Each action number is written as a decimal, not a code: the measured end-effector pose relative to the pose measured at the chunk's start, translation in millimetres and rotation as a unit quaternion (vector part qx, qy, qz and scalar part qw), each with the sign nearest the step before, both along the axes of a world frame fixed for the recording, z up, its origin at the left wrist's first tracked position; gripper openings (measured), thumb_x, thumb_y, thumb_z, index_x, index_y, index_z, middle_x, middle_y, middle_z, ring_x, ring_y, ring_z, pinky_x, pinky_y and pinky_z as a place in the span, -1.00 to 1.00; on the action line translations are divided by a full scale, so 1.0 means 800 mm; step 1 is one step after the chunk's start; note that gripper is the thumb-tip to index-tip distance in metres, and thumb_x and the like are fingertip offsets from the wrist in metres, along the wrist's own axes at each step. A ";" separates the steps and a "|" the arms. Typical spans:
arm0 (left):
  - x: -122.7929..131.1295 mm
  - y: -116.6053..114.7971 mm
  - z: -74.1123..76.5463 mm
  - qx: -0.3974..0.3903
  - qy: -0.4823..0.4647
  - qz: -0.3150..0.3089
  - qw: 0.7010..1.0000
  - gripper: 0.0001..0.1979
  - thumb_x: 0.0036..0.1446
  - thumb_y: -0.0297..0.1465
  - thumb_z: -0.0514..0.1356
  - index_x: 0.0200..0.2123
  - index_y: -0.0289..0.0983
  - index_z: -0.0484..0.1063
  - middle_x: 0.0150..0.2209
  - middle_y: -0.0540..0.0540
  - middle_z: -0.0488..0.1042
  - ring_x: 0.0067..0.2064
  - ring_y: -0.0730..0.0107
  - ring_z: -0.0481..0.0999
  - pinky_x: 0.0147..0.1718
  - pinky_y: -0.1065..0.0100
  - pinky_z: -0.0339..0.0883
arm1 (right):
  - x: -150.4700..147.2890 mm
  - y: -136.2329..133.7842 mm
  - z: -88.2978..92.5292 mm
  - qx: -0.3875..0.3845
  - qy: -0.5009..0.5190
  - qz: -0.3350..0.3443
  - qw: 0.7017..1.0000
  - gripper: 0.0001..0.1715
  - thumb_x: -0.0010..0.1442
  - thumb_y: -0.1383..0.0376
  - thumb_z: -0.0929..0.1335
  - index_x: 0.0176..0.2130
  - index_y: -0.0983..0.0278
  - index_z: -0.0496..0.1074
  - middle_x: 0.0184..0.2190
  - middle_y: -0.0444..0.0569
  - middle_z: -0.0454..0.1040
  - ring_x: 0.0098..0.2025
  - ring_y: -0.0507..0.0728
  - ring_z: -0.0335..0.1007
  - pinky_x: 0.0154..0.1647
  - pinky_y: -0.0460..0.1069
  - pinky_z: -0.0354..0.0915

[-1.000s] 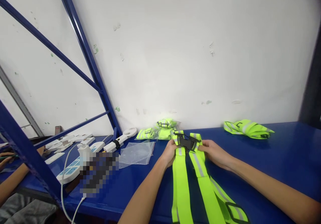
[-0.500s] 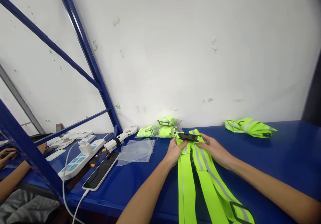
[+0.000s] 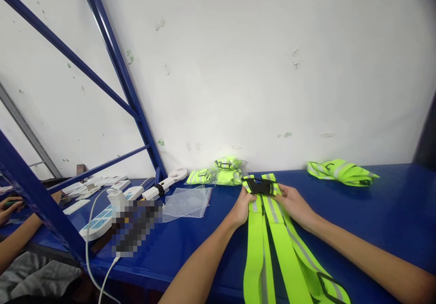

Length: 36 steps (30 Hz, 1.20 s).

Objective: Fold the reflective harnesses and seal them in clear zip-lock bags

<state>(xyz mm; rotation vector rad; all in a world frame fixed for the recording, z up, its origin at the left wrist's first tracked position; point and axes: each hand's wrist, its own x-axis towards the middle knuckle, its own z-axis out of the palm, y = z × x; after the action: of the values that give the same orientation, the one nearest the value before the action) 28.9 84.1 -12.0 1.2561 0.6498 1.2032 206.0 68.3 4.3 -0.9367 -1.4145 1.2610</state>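
Note:
Neon yellow reflective straps [image 3: 282, 245] with grey stripes hang toward me over the blue table's near edge. At their top is a black buckle [image 3: 260, 186], joined and facing me. My left hand [image 3: 242, 204] grips the straps at the buckle's left side, fingers partly behind them. On the right side my right hand [image 3: 291, 204] pinches the straps beside the buckle, its fingertips partly hidden. Lower right, a black slider [image 3: 330, 289] sits on a strap loop.
Bagged neon bundles [image 3: 229, 171] lie by the wall, a folded neon bundle [image 3: 342, 172] at right. Clear bags [image 3: 186, 201], a small fan [image 3: 177, 175], a power strip [image 3: 98, 222] and cables are left. Behind the blue frame [image 3: 47, 204] is another person's arm [image 3: 23, 240].
The buckle has tilted up so its front shows more, and both hands have shifted slightly right with it. The left straps have swung and twisted a little.

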 end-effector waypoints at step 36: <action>0.008 0.006 -0.007 0.063 0.128 0.195 0.970 -0.36 0.25 -0.22 0.06 0.33 -0.25 -0.05 0.34 -0.16 0.06 0.37 0.20 -0.02 0.31 0.28 -0.19 | -0.019 -0.013 -0.001 -0.032 0.049 -0.119 0.991 -0.14 0.18 0.03 0.31 0.35 -0.02 -0.08 0.35 -0.14 0.07 0.29 0.28 0.12 0.21 0.13 0.19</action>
<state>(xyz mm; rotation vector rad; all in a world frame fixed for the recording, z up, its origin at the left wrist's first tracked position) 35.3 88.6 -17.7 1.4483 1.0605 1.4315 190.8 57.9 3.4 -1.0395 -1.1547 1.1626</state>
